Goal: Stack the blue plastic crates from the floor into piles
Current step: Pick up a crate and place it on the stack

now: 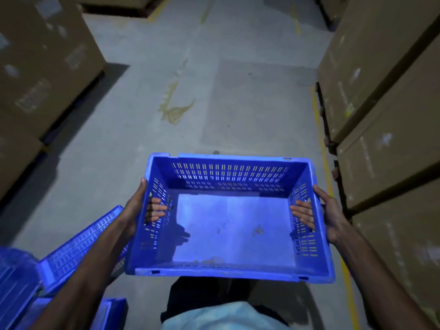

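2 hands grip 1 blue crate (pixel 228 225) — airborne.

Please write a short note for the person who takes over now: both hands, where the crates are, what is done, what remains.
Left hand: grips the empty blue crate by its left handle slot, fingers through the wall.
Right hand: same grip on the right slot.
Crate is carried above the concrete floor, between cardboard boxes.
Other blue crates lie at lower left, one tilted.
Done: this crate is lifted. Left: set it on a pile; none shows plainly.
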The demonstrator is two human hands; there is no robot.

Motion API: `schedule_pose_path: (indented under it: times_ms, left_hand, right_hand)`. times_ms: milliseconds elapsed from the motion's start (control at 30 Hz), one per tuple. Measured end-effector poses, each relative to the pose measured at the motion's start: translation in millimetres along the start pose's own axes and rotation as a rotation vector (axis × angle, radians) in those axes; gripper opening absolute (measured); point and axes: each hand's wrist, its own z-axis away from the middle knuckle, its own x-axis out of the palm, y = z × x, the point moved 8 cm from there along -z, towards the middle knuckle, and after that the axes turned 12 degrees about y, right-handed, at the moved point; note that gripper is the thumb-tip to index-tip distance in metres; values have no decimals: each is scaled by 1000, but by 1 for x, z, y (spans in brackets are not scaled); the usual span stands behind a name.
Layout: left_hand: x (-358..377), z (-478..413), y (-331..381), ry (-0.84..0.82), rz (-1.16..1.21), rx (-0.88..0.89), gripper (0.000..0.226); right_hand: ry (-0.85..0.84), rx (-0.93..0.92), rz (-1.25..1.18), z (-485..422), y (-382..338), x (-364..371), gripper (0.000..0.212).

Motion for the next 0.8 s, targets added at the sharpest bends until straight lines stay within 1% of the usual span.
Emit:
schedule_pose_path:
  times_ms: [67, 100, 133, 200, 233, 267, 500, 600, 700, 800]
  left_hand:
    - [11, -28, 37, 21, 33, 8, 116]
    - [16, -42, 55, 27, 43, 4, 112]
    - [21, -58, 72, 32, 55, -7, 105]
    - [28, -94, 102, 55, 91, -31, 88]
    - [28, -114, 115, 71, 113, -37, 83]
    - [29, -136, 130, 81, 139, -44, 82]
    - [-1, -278, 245, 152, 321, -91, 92]
    - [-26, -323, 289, 190, 377, -107, 94]
    - [-55, -361, 328, 238, 407, -114, 95]
    - [-84, -400, 360, 280, 484, -129, 95]
  right_hand:
    - [-36, -26, 43, -27, -54, 29, 92]
    - [-47, -37, 64, -43, -78, 44, 99]
    - [-61, -42, 79, -58, -101, 61, 99]
    - [-80, -44, 87, -90, -146, 98, 79]
    - [-82, -41, 93, -108, -167, 117, 70]
    - [-82, -40, 108, -126, -189, 137, 67]
    - [-75, -58, 244, -225, -331, 313, 63]
    - [-102, -69, 312, -255, -391, 394, 62]
    - [-151, -73, 368, -277, -442, 476, 62]
    - [-189, -85, 419, -303, -487, 562, 63]
